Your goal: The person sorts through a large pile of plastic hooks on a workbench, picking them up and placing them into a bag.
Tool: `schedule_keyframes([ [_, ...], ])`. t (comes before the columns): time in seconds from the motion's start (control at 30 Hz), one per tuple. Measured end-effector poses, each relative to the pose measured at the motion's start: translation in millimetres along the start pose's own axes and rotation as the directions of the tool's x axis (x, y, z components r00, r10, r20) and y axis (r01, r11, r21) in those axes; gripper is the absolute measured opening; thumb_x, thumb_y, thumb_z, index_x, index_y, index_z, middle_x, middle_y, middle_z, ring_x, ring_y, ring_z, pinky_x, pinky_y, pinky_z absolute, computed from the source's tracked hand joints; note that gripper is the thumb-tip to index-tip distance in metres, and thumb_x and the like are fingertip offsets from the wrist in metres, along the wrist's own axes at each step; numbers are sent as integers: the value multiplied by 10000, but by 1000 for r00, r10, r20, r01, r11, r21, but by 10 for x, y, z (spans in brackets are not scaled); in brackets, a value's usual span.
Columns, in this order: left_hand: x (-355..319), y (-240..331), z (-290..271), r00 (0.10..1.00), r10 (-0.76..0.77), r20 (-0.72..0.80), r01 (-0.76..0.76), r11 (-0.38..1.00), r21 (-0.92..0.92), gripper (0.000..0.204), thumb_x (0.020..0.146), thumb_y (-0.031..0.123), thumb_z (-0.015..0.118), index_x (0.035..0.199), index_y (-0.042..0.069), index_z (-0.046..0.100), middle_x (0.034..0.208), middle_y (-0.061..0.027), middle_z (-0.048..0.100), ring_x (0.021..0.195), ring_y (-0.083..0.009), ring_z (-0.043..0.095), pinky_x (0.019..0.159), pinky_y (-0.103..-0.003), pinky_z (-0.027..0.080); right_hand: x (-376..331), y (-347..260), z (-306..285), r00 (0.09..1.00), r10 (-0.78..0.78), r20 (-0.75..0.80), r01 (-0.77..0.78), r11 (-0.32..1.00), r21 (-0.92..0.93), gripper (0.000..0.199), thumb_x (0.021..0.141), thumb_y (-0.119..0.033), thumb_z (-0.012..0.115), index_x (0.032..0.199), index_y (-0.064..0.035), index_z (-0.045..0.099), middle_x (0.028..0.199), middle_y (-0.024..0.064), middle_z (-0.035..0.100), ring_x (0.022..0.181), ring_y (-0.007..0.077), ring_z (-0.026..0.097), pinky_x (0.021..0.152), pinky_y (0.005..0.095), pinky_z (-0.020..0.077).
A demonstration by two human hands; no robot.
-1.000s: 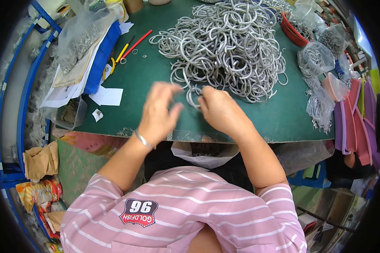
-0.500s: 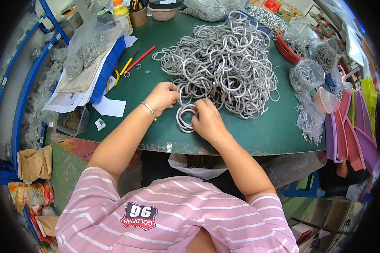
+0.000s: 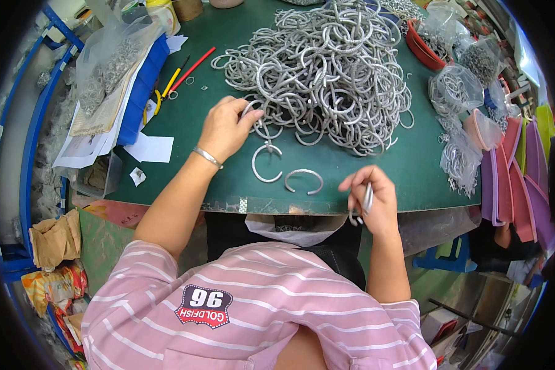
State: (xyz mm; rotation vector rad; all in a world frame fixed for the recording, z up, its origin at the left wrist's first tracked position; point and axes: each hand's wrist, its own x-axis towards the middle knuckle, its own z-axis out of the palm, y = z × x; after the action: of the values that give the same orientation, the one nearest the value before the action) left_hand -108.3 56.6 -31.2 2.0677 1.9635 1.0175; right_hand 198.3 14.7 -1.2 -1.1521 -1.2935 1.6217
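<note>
A large heap of silver open bangles (image 3: 327, 74), C-shaped and rope-textured, covers the middle of the green table. At the heap's front left edge, my left hand (image 3: 225, 126) pinches a bangle (image 3: 250, 110) between thumb and fingers. Just in front of that hand, one loose bangle (image 3: 253, 165) lies on the table, its upper end near the heap. Another bangle (image 3: 304, 171) rests by itself, a little to the right. Over the table's front edge, my right hand (image 3: 376, 200) is closed on a bangle (image 3: 367, 198), slightly blurred and partly hidden by the fingers.
Pliers (image 3: 160, 98) and a red stick-like tool (image 3: 193, 69) lie left of the heap. Beside them stands a blue tray (image 3: 143, 92) with papers and a bag. To the right are a red basin (image 3: 420, 49), bagged metal parts (image 3: 455, 89) and coloured plastic strips (image 3: 512, 160).
My right hand has moved right and toward me, away from the heap's front, carrying a bangle. Two bangles now lie separately where it was. My left hand has stayed near the heap's edge.
</note>
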Motion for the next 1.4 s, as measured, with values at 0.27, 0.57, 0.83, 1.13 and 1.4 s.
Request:
schedule_keyframes([
  [0.27,-338,248,-211,952,187,242,-137,968,-210,360,706,226,813,932,52,593,857,-73,541,711,-189,533,642,-289,470,-345,384,181,851,16,524,466,437,-770,291,672,75,549,949,28,624,829,209,650,787,389,634,701,437,521],
  [0.57,-659,250,-240,861,333,384,-268,939,-214,271,652,110,793,785,31,570,991,-130,533,882,-317,540,757,-368,475,-329,347,251,857,-216,467,510,474,-717,137,796,-47,613,917,18,603,849,175,639,779,334,639,663,419,519],
  [0.83,-402,159,-47,944,314,103,-322,944,70,303,676,23,697,952,66,580,1022,-114,541,1004,-334,522,836,-439,431,300,416,493,819,-531,218,431,320,-844,106,781,-32,638,875,-21,589,934,103,575,905,340,532,752,428,452],
  [1.13,-57,170,-204,909,270,317,-328,933,149,355,590,127,803,844,77,559,1099,-118,532,1040,-318,504,856,-416,411,-155,283,276,573,-468,672,819,297,-491,176,671,-41,621,844,-58,596,780,54,572,707,241,575,582,348,481],
  [1.4,98,0,-84,997,-80,4,76,932,-356,192,826,63,705,790,15,523,750,-43,593,673,-114,553,599,-263,449,-283,534,32,670,-360,649,737,226,-637,100,717,-69,606,810,-32,599,800,112,619,723,255,627,634,359,522],
])
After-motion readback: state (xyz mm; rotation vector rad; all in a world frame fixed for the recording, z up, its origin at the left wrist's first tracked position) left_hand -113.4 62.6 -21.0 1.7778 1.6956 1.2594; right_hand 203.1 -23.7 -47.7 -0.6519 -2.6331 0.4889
